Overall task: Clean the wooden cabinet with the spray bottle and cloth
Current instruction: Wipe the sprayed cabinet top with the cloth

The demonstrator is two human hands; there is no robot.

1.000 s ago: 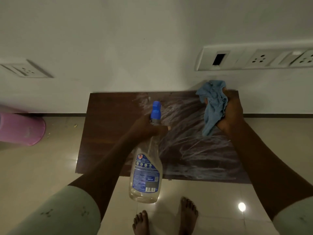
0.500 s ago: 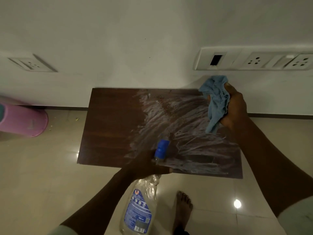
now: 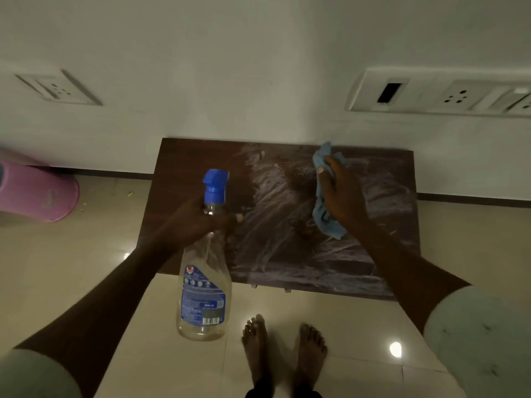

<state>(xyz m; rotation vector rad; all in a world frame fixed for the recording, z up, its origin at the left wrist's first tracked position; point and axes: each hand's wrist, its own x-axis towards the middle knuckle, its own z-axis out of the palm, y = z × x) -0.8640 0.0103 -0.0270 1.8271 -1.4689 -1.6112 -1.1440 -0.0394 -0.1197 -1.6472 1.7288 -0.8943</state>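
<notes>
Cabinet (image 3: pixel 186 168) top: right hand (image 3: pixel 343 196) presses cloth (image 3: pixel 326 222); left hand (image 3: pixel 191 219) grips spray bottle (image 3: pixel 205 288).

Dim light. Plain white wall (image 3: pixel 230 67); single socket (image 3: pixel 57 89) at left, long switch panel (image 3: pixel 439 93) at right. Dark skirting (image 3: pixel 474 196) along its base. Glossy beige floor tiles (image 3: pixel 71 268), one bright glare spot (image 3: pixel 395 349). Pink bucket (image 3: pixel 37 193) far left.

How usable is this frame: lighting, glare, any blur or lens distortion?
Head view: dim and underexposed; a bright glint on the floor tiles; pale streaks on the cabinet top show clearly; spray bottle is sharp, its label text too small to read; the socket strip slants, wide-angle distortion.
</notes>
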